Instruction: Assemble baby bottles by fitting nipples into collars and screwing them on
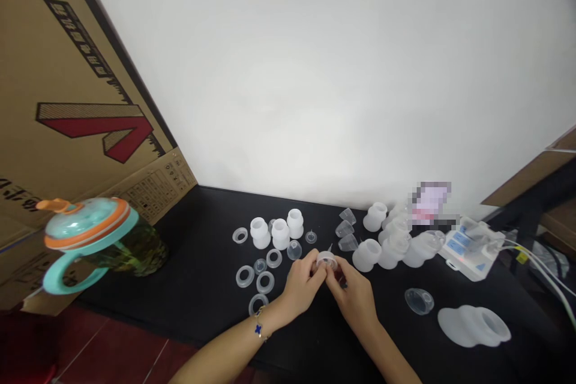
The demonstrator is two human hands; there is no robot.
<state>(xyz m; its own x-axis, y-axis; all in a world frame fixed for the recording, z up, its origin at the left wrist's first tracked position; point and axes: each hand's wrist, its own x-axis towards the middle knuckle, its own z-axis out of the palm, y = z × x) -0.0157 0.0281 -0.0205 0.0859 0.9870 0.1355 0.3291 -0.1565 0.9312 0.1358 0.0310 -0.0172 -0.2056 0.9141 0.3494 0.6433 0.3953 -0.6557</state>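
My left hand (pixel 302 283) and my right hand (pixel 352 291) meet over the black table, fingers closed around one bottle collar ring (pixel 327 257). A thin tip pokes up beside the ring; what sits inside it is partly hidden by my fingers. Left of my hands lie several loose collar rings (pixel 265 282) and a clear silicone nipple (pixel 294 249). Small white bottles (pixel 281 234) stand behind them. Another flat clear part (pixel 311 237) rests just beyond my left hand. To the right of my fingers are clear cone-shaped cups (pixel 348 243) and a white bottle (pixel 366 255).
More bottles (pixel 396 246) stand at right, near a white tray (pixel 472 252) with cables. A clear dome cap (pixel 419 300) and a translucent bottle-like piece (pixel 474 325) lie front right. A teal-lidded pitcher (pixel 90 225) and a cardboard box (pixel 90 90) occupy the left.
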